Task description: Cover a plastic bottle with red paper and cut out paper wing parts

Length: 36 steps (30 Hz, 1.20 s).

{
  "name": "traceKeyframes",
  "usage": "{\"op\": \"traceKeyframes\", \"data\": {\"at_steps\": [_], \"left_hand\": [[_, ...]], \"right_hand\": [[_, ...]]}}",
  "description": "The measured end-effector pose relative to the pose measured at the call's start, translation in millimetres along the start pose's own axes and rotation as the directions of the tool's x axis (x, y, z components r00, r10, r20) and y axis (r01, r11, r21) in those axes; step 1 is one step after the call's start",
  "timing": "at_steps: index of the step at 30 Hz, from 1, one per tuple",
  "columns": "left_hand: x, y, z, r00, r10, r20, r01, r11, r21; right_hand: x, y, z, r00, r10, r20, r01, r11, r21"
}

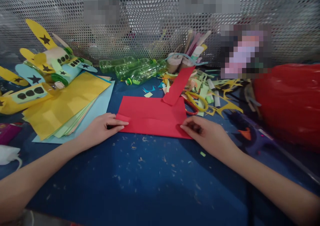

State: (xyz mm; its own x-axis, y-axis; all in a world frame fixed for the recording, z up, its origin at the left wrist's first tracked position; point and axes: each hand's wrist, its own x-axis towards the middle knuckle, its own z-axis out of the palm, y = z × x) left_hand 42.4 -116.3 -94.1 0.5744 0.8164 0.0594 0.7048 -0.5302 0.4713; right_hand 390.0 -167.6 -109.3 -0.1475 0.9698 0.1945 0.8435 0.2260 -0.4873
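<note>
A red sheet of paper [150,114] lies on the blue table, its near part folded or creased along the front edge. My left hand [106,127] pinches the sheet's left front corner between thumb and fingers. At the right front corner, my right hand [202,127] grips the same sheet in a pinch. A red rounded paper strip [179,86] rests across the sheet's back right part and reaches past its far edge. Just behind the right hand are yellow and red handled scissors [198,102], partly covered by scraps.
Left are stacked coloured sheets [67,106] and bottle planes [32,94] with paper wings. Green plastic bottles [142,69] lie at the back, before a perforated metal panel [150,26]. Paper scraps [225,101], a glue gun [260,136] and a shiny red bulky object [290,102] are right.
</note>
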Motion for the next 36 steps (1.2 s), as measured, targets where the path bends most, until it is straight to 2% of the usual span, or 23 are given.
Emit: {"op": "traceKeyframes", "data": {"at_steps": [9, 18, 22, 24, 26, 29, 32, 36], "left_hand": [[1.9, 1.2, -5.6, 0.999, -0.018, 0.048, 0.019, 1.000, -0.017], [1.4, -0.4, -5.2, 0.997, -0.015, 0.072, 0.017, 0.999, -0.036], [-0.6, 1.8, -4.9, 0.997, -0.010, 0.080, 0.010, 1.000, 0.009], [-2.6, 4.1, -3.7, 0.999, -0.001, 0.050, -0.002, 0.998, 0.061], [-4.6, 6.8, -1.9, 0.999, 0.044, -0.018, -0.042, 0.991, 0.124], [-6.8, 9.8, 0.9, 0.974, 0.218, -0.054, -0.203, 0.956, 0.211], [-7.8, 10.5, 3.0, 0.922, 0.382, 0.062, -0.384, 0.884, 0.267], [-7.6, 10.7, 3.5, 0.892, 0.411, 0.188, -0.451, 0.838, 0.307]], "right_hand": [[-1.0, -2.1, -4.7, 0.999, 0.015, 0.042, -0.017, 0.999, 0.049], [-0.9, -1.9, -3.8, 0.998, 0.003, 0.063, -0.002, 1.000, -0.020], [-0.6, -2.0, -3.8, 0.998, -0.018, 0.066, 0.019, 1.000, -0.022], [-0.6, -1.9, -3.9, 0.998, -0.026, 0.062, 0.028, 0.999, -0.022], [-0.6, -1.8, -4.0, 0.997, -0.038, 0.060, 0.039, 0.999, -0.023], [-0.5, -1.3, -3.9, 0.997, -0.051, 0.051, 0.053, 0.998, -0.022], [-0.2, -0.6, -3.5, 0.997, -0.046, 0.060, 0.047, 0.999, -0.015], [0.5, 1.1, -2.7, 0.996, -0.045, 0.072, 0.046, 0.999, -0.013]]}}
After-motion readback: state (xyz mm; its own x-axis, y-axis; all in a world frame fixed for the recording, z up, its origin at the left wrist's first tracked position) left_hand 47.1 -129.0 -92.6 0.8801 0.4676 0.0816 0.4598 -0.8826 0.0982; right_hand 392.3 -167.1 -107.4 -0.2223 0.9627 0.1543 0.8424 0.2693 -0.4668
